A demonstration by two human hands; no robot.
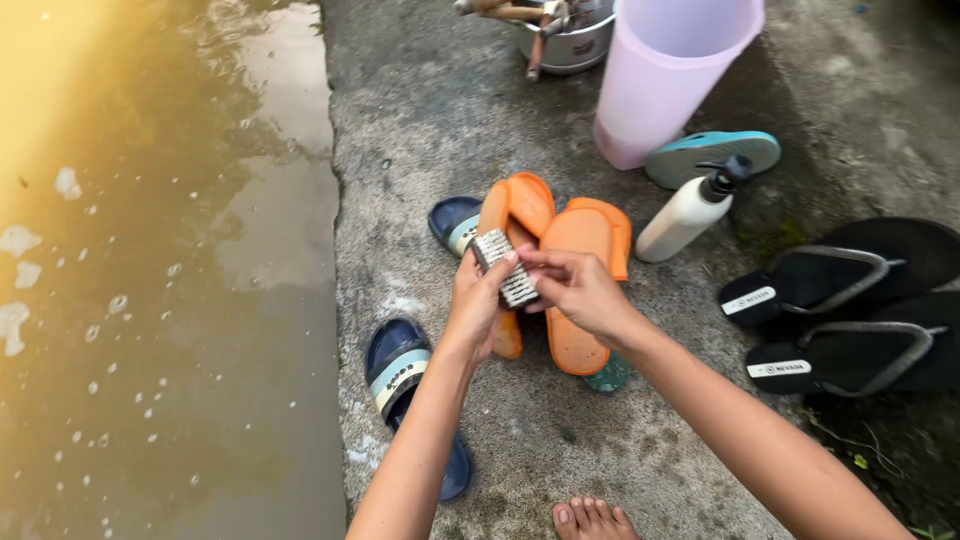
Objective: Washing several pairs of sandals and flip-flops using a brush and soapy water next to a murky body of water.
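Wet concrete beside murky water: both hands pinch a scrub brush above orange sandals; slippery fingers could drop it.

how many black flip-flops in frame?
2. One black flip-flop lies at the right edge on the concrete; the second black flip-flop sits just below it, nearer the person. Both run past the frame edge, so more may be out of view.

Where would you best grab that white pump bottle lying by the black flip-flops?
Probably around the middle of the white pump bottle. It lies tilted on the concrete, its black pump pointing up toward the teal sandal. Come from above, fingers across its round body; the pump head looks too small to hold.
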